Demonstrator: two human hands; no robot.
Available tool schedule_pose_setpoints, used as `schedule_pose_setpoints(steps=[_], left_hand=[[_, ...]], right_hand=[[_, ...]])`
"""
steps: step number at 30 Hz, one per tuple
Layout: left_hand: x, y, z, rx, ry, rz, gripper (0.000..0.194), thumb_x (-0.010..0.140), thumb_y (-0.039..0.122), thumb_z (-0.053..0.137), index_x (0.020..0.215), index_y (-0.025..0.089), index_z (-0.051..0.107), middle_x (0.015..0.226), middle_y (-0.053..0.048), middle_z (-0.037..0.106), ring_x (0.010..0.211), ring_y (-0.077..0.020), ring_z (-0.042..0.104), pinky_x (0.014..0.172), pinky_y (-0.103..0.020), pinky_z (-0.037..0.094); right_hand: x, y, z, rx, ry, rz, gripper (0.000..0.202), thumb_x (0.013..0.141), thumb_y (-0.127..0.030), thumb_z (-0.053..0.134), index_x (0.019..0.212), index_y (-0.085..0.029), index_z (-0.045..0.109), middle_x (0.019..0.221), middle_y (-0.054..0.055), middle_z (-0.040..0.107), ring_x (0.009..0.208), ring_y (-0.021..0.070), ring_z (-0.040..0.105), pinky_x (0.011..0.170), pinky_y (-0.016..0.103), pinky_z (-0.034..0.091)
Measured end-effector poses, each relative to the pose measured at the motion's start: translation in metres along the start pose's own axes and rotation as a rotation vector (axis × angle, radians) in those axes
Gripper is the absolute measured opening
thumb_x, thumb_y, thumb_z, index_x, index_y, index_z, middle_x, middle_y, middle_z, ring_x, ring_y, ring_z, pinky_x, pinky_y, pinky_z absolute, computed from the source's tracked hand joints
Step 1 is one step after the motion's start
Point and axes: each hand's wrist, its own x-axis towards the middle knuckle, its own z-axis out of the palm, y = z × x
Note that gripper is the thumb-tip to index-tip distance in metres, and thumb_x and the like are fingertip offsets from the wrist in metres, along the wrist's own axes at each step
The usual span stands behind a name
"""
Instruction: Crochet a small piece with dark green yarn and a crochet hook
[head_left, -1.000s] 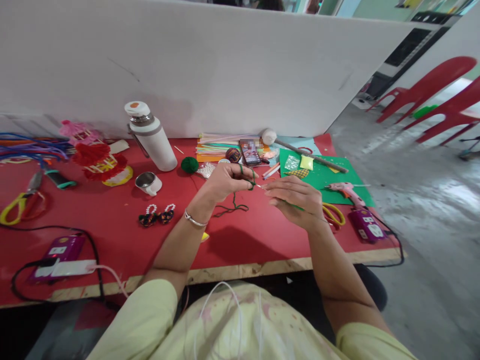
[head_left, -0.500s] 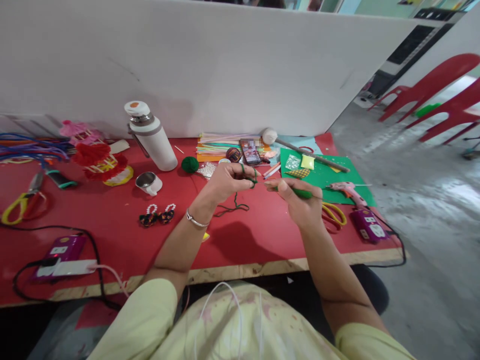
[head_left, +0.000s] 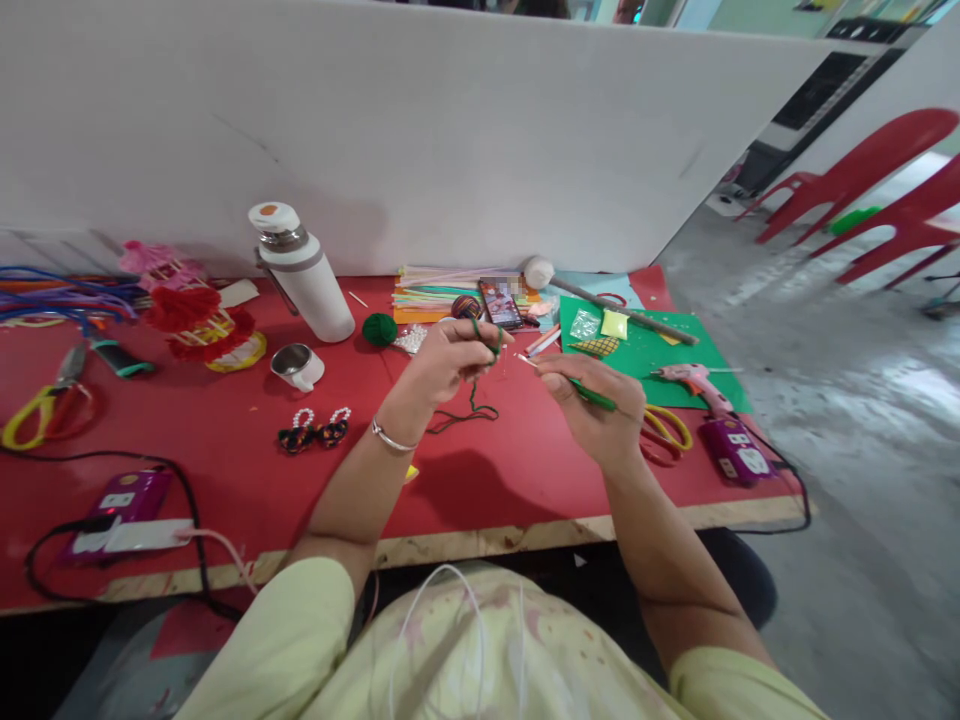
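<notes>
The left hand [head_left: 444, 362] has green yarn [head_left: 475, 392] looped round its fingers, with the tail on the red bench [head_left: 525, 460]. The right hand's fingers close around a green-handled hook [head_left: 594, 396], its tip apart from the yarn. The green ball [head_left: 379, 330] sits beyond the left hand.

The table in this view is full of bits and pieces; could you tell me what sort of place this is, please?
Probably a shared craft workshop or classroom: a pink glue gun, a ball of green yarn and a bundle of pipe cleaners lie on the red table.
</notes>
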Motion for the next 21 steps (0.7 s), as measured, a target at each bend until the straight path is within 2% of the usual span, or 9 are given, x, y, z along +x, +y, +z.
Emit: schedule_pose_setpoints(steps=[2,3,7,11,16,21], left_hand=[[0.001,0.003,-0.006,-0.058,0.025,-0.032,0.021,0.059,0.018,0.077,0.079,0.016,0.081,0.062,0.0,0.065,0.049,-0.0072,0.05,0.043,-0.02,0.032],[0.002,0.005,-0.007,-0.058,0.047,-0.02,0.023,0.058,0.017,0.079,0.081,0.015,0.081,0.061,0.001,0.065,0.048,-0.0065,0.05,0.042,-0.02,0.031],[0.003,0.004,-0.007,-0.02,0.027,-0.026,0.026,0.059,0.02,0.085,0.084,0.015,0.08,0.062,0.0,0.067,0.05,-0.0072,0.054,0.043,-0.019,0.036],[0.003,0.0,-0.004,-0.009,0.01,-0.004,0.027,0.061,0.02,0.087,0.086,0.013,0.08,0.067,-0.001,0.071,0.054,-0.0079,0.059,0.046,-0.019,0.041],[0.002,0.0,-0.002,-0.015,-0.005,0.017,0.024,0.063,0.021,0.089,0.085,0.014,0.079,0.064,0.0,0.071,0.053,-0.0083,0.06,0.046,-0.019,0.044],[0.002,0.001,-0.002,-0.044,0.002,0.01,0.026,0.062,0.022,0.09,0.084,0.015,0.079,0.067,0.0,0.071,0.053,-0.0085,0.061,0.045,-0.019,0.044]], right_hand=[[0.001,-0.001,-0.006,-0.043,-0.018,-0.128,0.006,0.091,-0.029,0.081,0.095,-0.029,0.085,0.096,0.003,0.085,0.093,0.0244,0.081,0.088,0.041,0.067],[0.002,-0.001,-0.009,-0.026,-0.003,-0.144,0.007,0.092,-0.028,0.08,0.095,-0.029,0.085,0.095,0.003,0.085,0.092,0.0241,0.081,0.086,0.041,0.066],[0.004,0.001,-0.012,0.044,0.077,-0.082,0.009,0.095,-0.028,0.076,0.097,-0.027,0.085,0.092,0.003,0.084,0.089,0.0219,0.08,0.083,0.038,0.064],[0.004,0.002,-0.001,0.057,0.063,-0.07,0.01,0.095,-0.026,0.076,0.1,-0.028,0.085,0.095,0.002,0.085,0.088,0.0203,0.079,0.083,0.037,0.064],[0.005,-0.001,0.016,0.039,0.041,-0.129,0.014,0.095,-0.023,0.075,0.102,-0.031,0.084,0.096,0.0,0.085,0.089,0.019,0.08,0.084,0.035,0.064],[0.007,-0.001,0.021,-0.005,0.057,-0.132,0.01,0.095,-0.027,0.075,0.099,-0.03,0.084,0.096,0.001,0.085,0.089,0.02,0.08,0.084,0.036,0.064]])
